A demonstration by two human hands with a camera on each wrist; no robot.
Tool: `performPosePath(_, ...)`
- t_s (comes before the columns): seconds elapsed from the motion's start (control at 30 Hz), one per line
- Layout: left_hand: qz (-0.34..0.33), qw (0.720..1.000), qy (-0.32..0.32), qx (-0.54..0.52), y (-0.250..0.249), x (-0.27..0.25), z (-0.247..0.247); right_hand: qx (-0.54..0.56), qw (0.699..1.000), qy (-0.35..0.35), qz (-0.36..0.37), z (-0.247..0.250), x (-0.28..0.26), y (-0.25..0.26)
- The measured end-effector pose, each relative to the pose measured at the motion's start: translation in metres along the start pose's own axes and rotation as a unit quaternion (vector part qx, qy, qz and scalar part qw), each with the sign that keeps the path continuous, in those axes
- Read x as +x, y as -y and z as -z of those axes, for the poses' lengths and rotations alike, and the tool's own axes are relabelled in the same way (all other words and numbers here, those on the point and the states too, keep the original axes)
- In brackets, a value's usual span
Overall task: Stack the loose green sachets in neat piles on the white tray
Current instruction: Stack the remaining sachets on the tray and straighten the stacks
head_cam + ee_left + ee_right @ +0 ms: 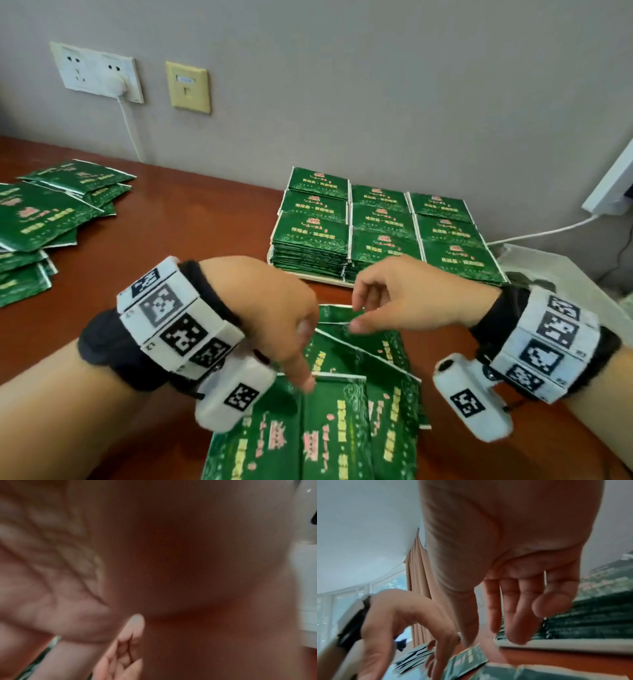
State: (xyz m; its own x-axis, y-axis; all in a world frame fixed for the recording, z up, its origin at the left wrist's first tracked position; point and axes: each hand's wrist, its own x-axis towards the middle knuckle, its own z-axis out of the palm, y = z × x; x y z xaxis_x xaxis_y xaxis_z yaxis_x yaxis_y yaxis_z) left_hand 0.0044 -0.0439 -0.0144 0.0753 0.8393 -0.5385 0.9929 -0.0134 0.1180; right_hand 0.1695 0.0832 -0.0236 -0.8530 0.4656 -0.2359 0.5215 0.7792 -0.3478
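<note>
Far left on the table (178, 212), a loose heap of green sachets (44, 219) lies fanned and overlapping, well apart from the tray. I judge this heap the main remaining work.

Centre foreground: a second spread of sachets (342, 411) lies askew under both of my hands. My left hand (270, 315) reaches down with fingers extended, one fingertip touching the white top edge of a near sachet; it grips nothing that I can see, and the left wrist view is too blurred to confirm. My right hand (407, 298) hangs with relaxed, slightly curled fingers just above the far edge of the same spread; the right wrist view shows the palm bare.

Risk, as I judge it: these sachets are thin and slick-looking, so a lift with one finger could drag neighbours along or fan the bundle. A bundle gathered out of square would sit crooked on a pile.

Right of centre: the white tray (329, 279) stands against the wall, only its near rim showing. It holds neat stacks of sachets (380, 233) in a three-by-three grid, packed touching. The near stacks are tall; I judge that a careless set-down could slide their top layers or tip one over the rim.
</note>
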Motion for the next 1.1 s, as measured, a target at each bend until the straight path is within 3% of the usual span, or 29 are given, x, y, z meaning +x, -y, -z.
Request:
performPosePath(0.07, -0.005, 0.999, 0.028, 0.016, -0.003, 0.003, -0.019, -0.036, 0.996, 0.076, -0.005, -0.018, -0.012, -0.002)
performPosePath(0.17, -0.022, 0.999, 0.019, 0.020, 0.001, 0.007, -0.042, -0.069, 0.991, 0.109, -0.016, -0.039, -0.016, -0.010)
performPosePath(0.3, -0.037, 0.998, 0.010, -0.055, 0.011, 0.011, -0.055, 0.002, 0.990, 0.125, -0.064, -0.049, -0.010, -0.022)
performPosePath(0.43, -0.103, 0.980, -0.005, -0.168, 0.032, 0.012, -0.056, 0.119, 0.986, 0.115, 0.003, -0.048, -0.014, -0.036)
performPosePath(0.53, -0.174, 0.917, 0.010, -0.358, 0.053, 0.009, -0.055, 0.248, 0.967, 0.023, 0.052, -0.051, -0.025, -0.047)
performPosePath(0.6, -0.216, 0.855, 0.032, -0.470, 0.063, 0.008, -0.055, 0.365, 0.926, -0.061, 0.069, -0.055, -0.032, -0.055)
performPosePath(0.7, -0.287, 0.788, 0.036, -0.543, 0.072, 0.007, -0.053, 0.443, 0.877, -0.163, 0.086, -0.057, -0.041, -0.064)
performPosePath(0.77, -0.330, 0.751, -0.005, -0.572, 0.075, 0.009, -0.052, 0.480, 0.845, -0.220, 0.086, -0.057, -0.046, -0.065)
performPosePath(0.87, -0.330, 0.710, -0.079, -0.617, 0.075, 0.016, -0.052, 0.507, 0.804, -0.299, 0.086, -0.057, -0.050, -0.070)
performPosePath(0.97, -0.317, 0.648, -0.099, -0.686, 0.074, 0.025, -0.059, 0.504, 0.786, -0.348, 0.085, -0.060, -0.047, -0.075)
performPosePath(1.0, -0.311, 0.641, -0.111, -0.692, 0.074, 0.028, -0.062, 0.509, 0.781, -0.352, 0.084, -0.061, -0.047, -0.076)
performPosePath(1.1, -0.276, 0.664, -0.170, -0.674, 0.072, 0.033, -0.066, 0.544, 0.758, -0.349, 0.084, -0.062, -0.046, -0.072)
